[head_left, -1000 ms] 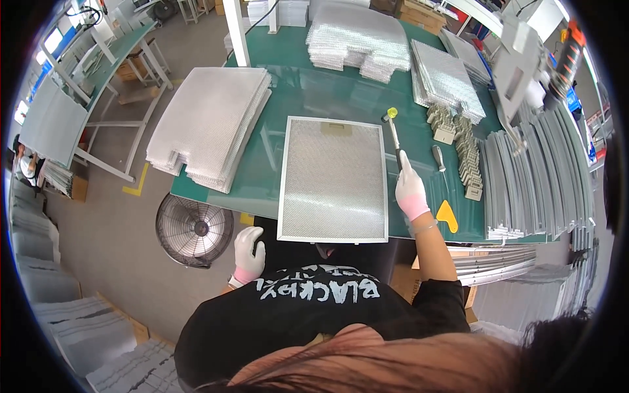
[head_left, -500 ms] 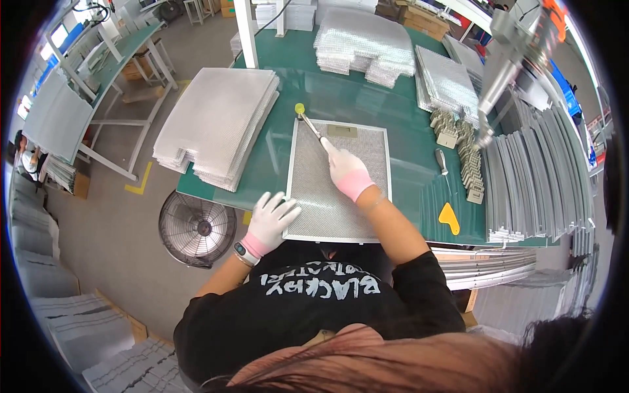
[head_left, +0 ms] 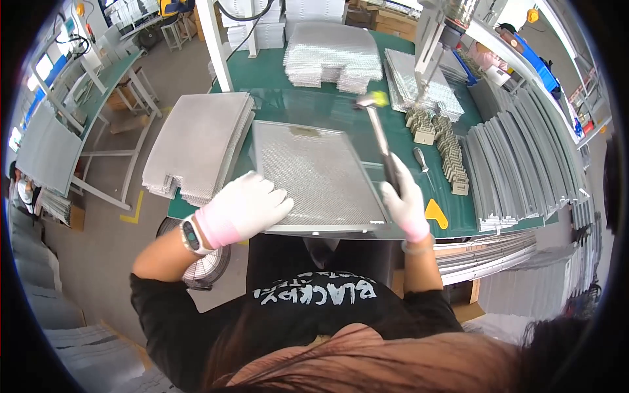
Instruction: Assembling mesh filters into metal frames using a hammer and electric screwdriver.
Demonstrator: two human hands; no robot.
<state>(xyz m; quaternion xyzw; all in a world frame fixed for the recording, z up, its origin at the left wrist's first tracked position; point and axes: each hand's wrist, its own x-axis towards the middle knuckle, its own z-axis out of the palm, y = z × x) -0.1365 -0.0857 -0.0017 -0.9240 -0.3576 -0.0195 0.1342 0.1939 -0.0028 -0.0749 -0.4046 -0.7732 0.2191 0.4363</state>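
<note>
My left hand (head_left: 244, 208), in a white glove with a pink cuff, is closed over the near left edge of a framed metal mesh filter panel (head_left: 314, 177). The panel sits askew at the table's front edge and looks slightly raised; its underside is hidden. A tan latch piece (head_left: 303, 131) shows by its far edge. In my right hand (head_left: 407, 202), gloved alike, is a hammer (head_left: 378, 133), gripped by its dark handle just right of the panel. The hammer's yellow-green tipped head points away from me, above the table, and is blurred.
Mesh sheets are stacked at the left (head_left: 196, 137) and at the back (head_left: 333, 56). To the right lie a screwdriver (head_left: 420, 159), a yellow scraper (head_left: 436, 214), rows of tan latch pieces (head_left: 452, 157) and upright grey frames (head_left: 524, 164). A floor fan (head_left: 209, 267) stands beside the table.
The hammer has swung from the panel's far left corner to its right side, its handle drawn nearer me. My left hand has shifted onto the panel's edge, and the panel has turned.
</note>
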